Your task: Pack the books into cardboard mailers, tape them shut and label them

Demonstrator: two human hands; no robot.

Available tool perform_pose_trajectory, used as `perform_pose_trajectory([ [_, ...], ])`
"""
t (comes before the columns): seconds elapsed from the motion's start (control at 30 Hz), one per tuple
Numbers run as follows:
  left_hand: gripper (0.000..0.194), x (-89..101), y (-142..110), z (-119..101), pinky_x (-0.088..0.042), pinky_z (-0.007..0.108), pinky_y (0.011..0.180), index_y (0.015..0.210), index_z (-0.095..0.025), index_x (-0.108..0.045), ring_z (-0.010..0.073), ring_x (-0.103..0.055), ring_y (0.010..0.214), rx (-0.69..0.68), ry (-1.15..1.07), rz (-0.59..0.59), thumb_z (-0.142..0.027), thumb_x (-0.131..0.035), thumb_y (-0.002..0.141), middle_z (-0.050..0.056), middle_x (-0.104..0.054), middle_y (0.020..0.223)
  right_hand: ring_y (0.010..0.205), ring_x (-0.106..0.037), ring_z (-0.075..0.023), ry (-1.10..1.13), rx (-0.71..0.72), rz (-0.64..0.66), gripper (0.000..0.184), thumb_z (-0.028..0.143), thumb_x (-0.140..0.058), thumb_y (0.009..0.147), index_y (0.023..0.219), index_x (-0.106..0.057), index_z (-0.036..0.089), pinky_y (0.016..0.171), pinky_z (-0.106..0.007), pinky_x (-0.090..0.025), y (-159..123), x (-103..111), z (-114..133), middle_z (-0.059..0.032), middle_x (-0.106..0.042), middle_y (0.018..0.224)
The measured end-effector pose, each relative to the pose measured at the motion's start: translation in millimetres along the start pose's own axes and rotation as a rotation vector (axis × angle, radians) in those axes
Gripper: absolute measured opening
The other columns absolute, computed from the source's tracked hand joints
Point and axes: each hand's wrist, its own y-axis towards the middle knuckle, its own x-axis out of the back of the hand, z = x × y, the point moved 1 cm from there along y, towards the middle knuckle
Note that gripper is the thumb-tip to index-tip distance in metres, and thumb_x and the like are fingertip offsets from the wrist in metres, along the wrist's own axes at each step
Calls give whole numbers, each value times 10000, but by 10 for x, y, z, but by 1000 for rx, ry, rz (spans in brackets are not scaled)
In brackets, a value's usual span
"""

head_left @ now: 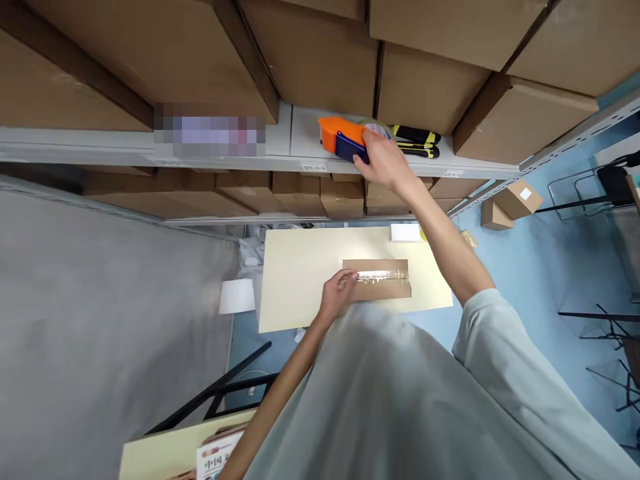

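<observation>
Up at the shelf, my right hand [385, 159] is closed around an orange and dark blue tape dispenser [336, 135], its roll partly showing behind my fingers. Just right of it on the shelf lie black and yellow cutters [417, 148], probably utility knives. Below, my left hand [340, 292] rests on the left end of a flat cardboard box [383, 289] on the pale yellow table [300, 280]. Clear shiny tape [383, 275] runs along the box's middle. The left fingers are bent together near the tape's end; whether they pinch anything is hard to make out.
Large cardboard boxes [320, 67] fill the grey metal shelf [280, 160], with a lower row of boxes [295, 193] beneath. A white box [405, 233] sits at the table's back edge. Cartons [517, 199] stand on the blue floor at right. A grey wall [110, 320] is at left.
</observation>
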Motion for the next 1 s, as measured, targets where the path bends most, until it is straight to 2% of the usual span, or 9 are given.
perform_pose_trajectory([
  [0.13,503,160,-57,-50,-643,423,930,985,-244,-812,276,-797,959,-6,-63,-9,-729,-742,872,89,-848,1005,1457,-577,-464,-78,-3,-41,649,363,-207,1193,1464,-526,-132,1241,-557,-393,549,77,93,-336,-641,1491],
  [0.2,494,226,-97,-94,-638,398,884,931,-235,-813,252,-786,885,-7,-96,-20,-720,-751,865,72,-834,916,1479,-551,-469,-78,-33,-61,730,356,-131,1187,1416,-560,-188,1249,-540,-367,622,113,156,-359,-634,1481],
  [0.27,494,292,-139,-160,-629,363,812,860,-225,-806,222,-757,792,0,-126,-32,-718,-762,860,55,-808,822,1510,-522,-470,-36,-99,-160,675,426,-332,1195,1475,-549,-149,1255,-564,-366,517,125,250,-372,-588,1545],
  [0.33,495,360,-179,-236,-613,328,749,808,-219,-799,190,-722,722,2,-156,-34,-708,-760,878,47,-793,782,1503,-519,-437,80,-147,-324,642,435,-617,1131,1567,-522,-26,1251,-590,-396,201,60,397,-339,-554,1601],
  [0.4,491,428,-216,-306,-594,304,705,806,-213,-808,166,-701,690,-9,-197,-27,-689,-752,911,55,-803,804,1417,-589,-365,324,-85,-396,557,438,-594,1147,1552,-573,56,1212,-539,-459,-312,-119,604,-254,-626,1525],
  [0.5,514,503,-268,-380,-512,270,555,820,-201,-820,147,-664,618,19,-274,36,-704,-765,910,62,-787,769,1093,-741,-254,937,-15,-100,541,642,-711,1037,1282,-772,164,999,-404,-616,-1261,-531,964,-109,-791,1171],
  [0.63,504,524,-352,-471,-473,258,499,810,-202,-815,142,-649,580,41,-287,137,-699,-799,888,49,-760,713,948,-770,-206,1521,-275,173,569,631,-951,799,1153,-832,202,901,-357,-651,-2214,-971,1294,-66,-821,1051],
  [0.77,438,477,-423,-572,-480,252,503,879,-203,-849,155,-674,604,67,-241,250,-640,-833,878,42,-758,703,961,-788,-202,1758,-454,161,516,561,-1028,707,1059,-856,225,972,-378,-655,-2509,-1110,1363,-36,-830,1000],
  [1.0,422,353,-501,-669,-466,247,492,815,-219,-859,143,-654,582,129,-207,323,-630,-934,755,42,-773,734,914,-802,-216,1880,-509,254,432,536,-1018,724,983,-860,229,907,-381,-661,-2677,-1138,1258,-30,-841,932],
])
